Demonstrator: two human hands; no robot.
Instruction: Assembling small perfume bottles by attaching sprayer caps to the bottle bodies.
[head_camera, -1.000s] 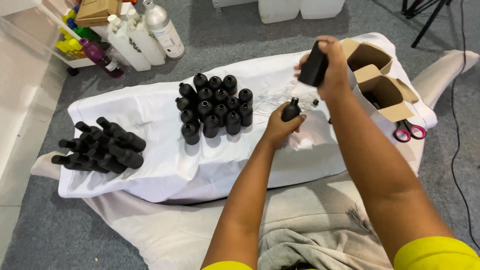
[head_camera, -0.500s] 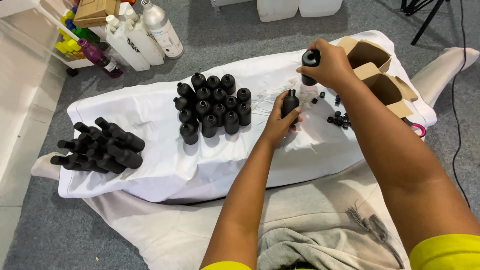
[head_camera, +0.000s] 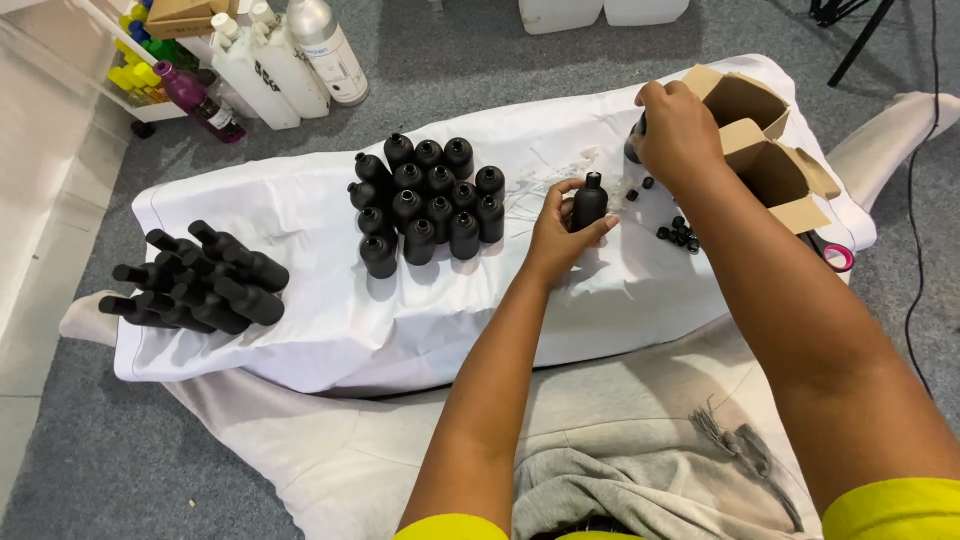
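Plastic bottle (head_camera: 589, 203), small, black and upright on the white sheet (head_camera: 300, 230), sits clasped in your left hand (head_camera: 560, 235); light, rigid, likely slick, so grip its body. Your right hand (head_camera: 678, 130) closes around another dark item.

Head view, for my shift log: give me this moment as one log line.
left hand: holds upright black bottle | right hand: on dark object by cardboard boxes | loose caps on white cloth
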